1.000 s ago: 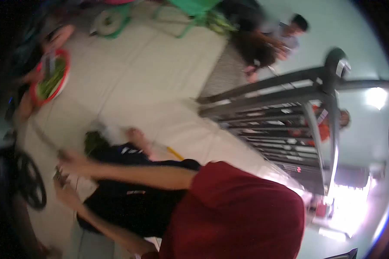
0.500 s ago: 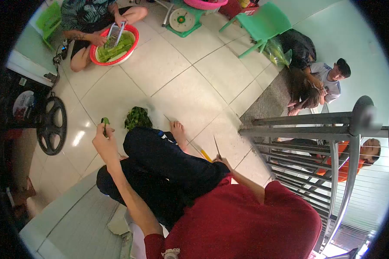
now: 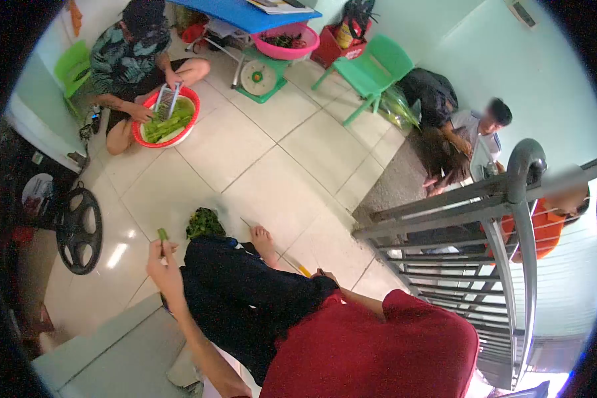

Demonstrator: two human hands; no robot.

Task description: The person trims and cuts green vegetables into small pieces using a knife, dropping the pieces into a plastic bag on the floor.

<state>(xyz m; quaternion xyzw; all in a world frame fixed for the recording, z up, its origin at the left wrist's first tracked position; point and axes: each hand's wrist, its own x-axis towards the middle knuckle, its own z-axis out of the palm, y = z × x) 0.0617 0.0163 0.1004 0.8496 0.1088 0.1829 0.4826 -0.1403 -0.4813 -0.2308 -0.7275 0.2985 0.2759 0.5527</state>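
Green stem piece, seen in the head view, is in the left hand, held up over the pale floor. That hand grips it by 1 end with the thumb and fingertips, and the other end sticks out. It looks short and light, so a small pinch should be enough. It is likely firm, but it could bruise or snap if squeezed hard, and its outside may be a bit wet and slippery. A good place to take hold is near the low end, or around the middle, with soft fingertips.

The right hand is by the dark trousers, close to a yellow stick. Part of it is hidden, so I cannot tell if it is open or closed, or if it has a thing in it. Green leaves sit in a heap near 1 bare foot.

Farther off, a co-worker sits with a grater at a red bowl with green pieces in it. A green chair and a pink bowl are at the far side.
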